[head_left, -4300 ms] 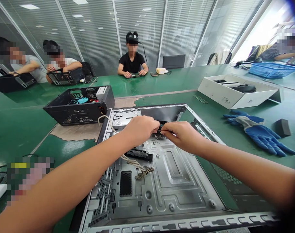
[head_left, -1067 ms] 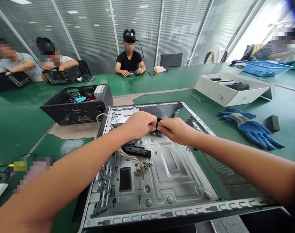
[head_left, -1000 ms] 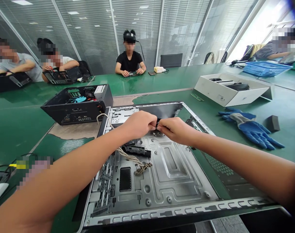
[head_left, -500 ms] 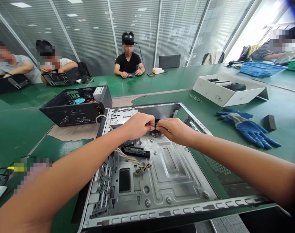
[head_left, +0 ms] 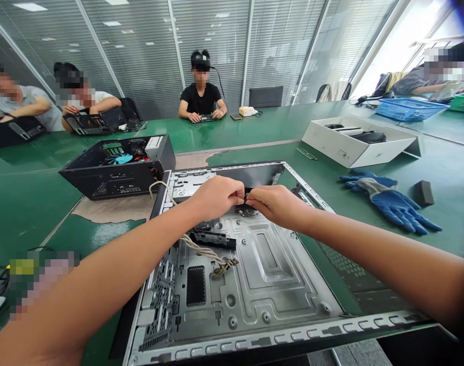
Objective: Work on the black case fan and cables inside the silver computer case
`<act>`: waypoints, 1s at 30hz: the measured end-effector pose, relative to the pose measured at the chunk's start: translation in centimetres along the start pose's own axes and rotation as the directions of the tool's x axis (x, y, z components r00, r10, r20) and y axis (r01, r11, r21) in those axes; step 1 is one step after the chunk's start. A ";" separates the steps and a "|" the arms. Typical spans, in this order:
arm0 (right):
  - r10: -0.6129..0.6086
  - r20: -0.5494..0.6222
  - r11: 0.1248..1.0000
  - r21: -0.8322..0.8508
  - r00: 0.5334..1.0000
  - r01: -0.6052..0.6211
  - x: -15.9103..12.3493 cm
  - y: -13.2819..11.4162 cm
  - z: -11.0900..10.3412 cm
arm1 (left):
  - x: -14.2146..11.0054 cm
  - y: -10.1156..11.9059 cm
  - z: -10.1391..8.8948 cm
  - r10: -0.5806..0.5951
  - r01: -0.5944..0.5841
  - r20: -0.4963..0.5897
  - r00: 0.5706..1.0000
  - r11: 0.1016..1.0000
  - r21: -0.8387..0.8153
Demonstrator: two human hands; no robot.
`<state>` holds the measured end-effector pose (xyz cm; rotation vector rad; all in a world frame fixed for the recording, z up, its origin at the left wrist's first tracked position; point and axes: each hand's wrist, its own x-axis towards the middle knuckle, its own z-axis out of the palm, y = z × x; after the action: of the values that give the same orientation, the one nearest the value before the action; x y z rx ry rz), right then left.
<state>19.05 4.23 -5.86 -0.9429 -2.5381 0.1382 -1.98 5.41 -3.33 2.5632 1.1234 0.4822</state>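
An open metal computer case [head_left: 270, 305] lies flat before me, its silver inside facing up. Over its far part, my left hand [head_left: 222, 195] and my right hand [head_left: 273, 201] meet, fingers of both pinched together. Between and below the fingertips sits a small dark part [head_left: 247, 207]; my fingers cover most of it, so its kind stays unclear. Inside the case, left of the middle, rests a black slotted bracket [head_left: 214, 238]. A twisted beige cable bundle [head_left: 201, 248] runs over the case floor and ends in a knot.
A second black computer case [head_left: 117, 178] with a blue fan stands at far left. To the right are blue gloves [head_left: 392, 203], a dark block [head_left: 423, 193], a white box [head_left: 342, 147] and a green memory stick [head_left: 307, 154]. Several people sit around the green table.
My hands stay pinched at the same spot over the case, with barely any shift of the fingers. The view has moved very slightly.
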 end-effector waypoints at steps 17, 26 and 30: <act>0.016 0.032 0.999 0.049 0.999 -0.018 0.4 -0.1 0.1 | -0.3 -0.6 -0.1 -0.038 0.043 0.036 0.999 0.985 -0.169; 0.014 0.078 1.000 -0.028 0.997 -0.012 0.3 0.0 0.4 | 0.0 -0.4 0.1 -0.075 0.085 0.079 0.994 0.986 -0.143; 0.015 0.022 0.999 0.032 1.000 -0.016 0.4 -0.2 0.2 | -0.3 -0.3 -0.1 0.001 -0.001 -0.003 1.000 0.996 -0.087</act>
<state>18.59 4.29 -5.84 -0.9537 -2.5410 0.1945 -2.41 5.43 -3.40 2.4891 1.0777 0.5235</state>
